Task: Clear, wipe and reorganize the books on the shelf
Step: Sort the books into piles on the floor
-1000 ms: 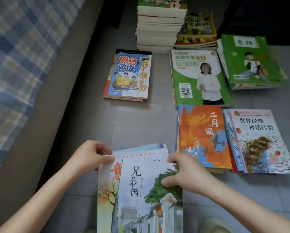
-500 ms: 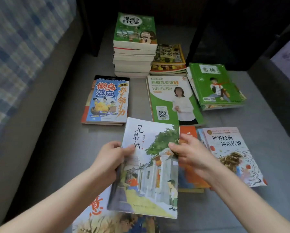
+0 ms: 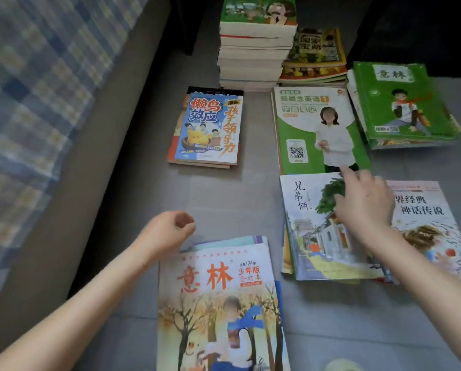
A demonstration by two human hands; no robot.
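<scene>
Head view: the white storybook [image 3: 312,223] lay flat on top of a low pile at the right of the grey floor [image 3: 143,196], with the right hand [image 3: 365,207] over its upper right part, fingers spread. The left hand [image 3: 167,231] hung loosely curled and held nothing, just above the far corner of the near magazine pile [image 3: 218,303]. Farther out on the floor lay a blue book [image 3: 208,127], a green workbook [image 3: 312,124] and a tall stack [image 3: 253,54], with a plaid-covered bed [image 3: 31,89] along the left and dark furniture [image 3: 411,28] behind.
</scene>
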